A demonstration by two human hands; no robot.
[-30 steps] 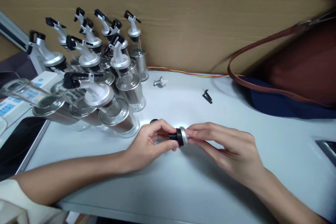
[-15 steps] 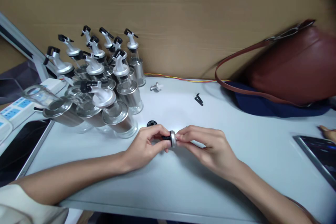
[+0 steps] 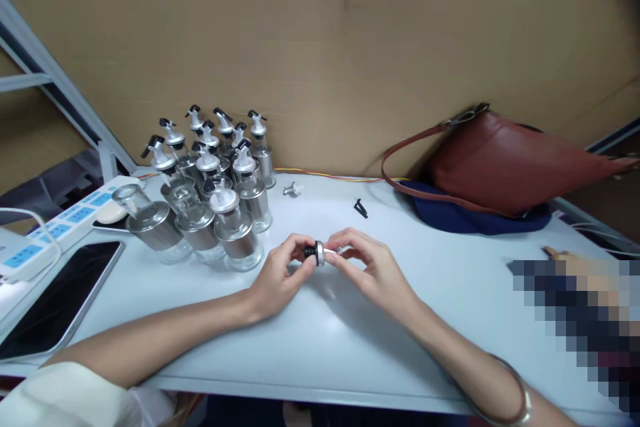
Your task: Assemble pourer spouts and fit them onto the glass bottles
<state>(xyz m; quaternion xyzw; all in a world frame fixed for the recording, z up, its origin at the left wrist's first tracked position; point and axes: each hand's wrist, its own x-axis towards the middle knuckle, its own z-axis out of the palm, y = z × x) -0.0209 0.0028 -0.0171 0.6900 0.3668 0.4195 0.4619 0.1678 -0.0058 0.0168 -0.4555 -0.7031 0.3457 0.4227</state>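
Note:
Between my two hands is a bottle pourer (image 3: 320, 253) with a black ribbed stopper, a silver collar and a light spout, held sideways above the table. My left hand (image 3: 280, 275) pinches it by the black stopper end. Thumb and fingers of my right hand (image 3: 373, 265) close on the spout end, just past the collar. Beyond the hands, a loose silver spout piece (image 3: 293, 189) lies on the table. Small black lever pieces (image 3: 361, 208) rest farther right.
Several glass-and-steel bottles (image 3: 236, 237) stand at the left, most topped with pourers. A tablet (image 3: 63, 300) and a power strip (image 3: 75, 217) lie at the far left. A brown bag (image 3: 500, 167) sits on dark blue cloth (image 3: 450, 221) at the back right. Another person's hand (image 3: 565, 257) shows at the right.
The view has tilted up and shifted, so more cardboard wall shows. My right fingers have drawn slightly back along the spout, and more of it shows. The black round cap near my left hand no longer shows.

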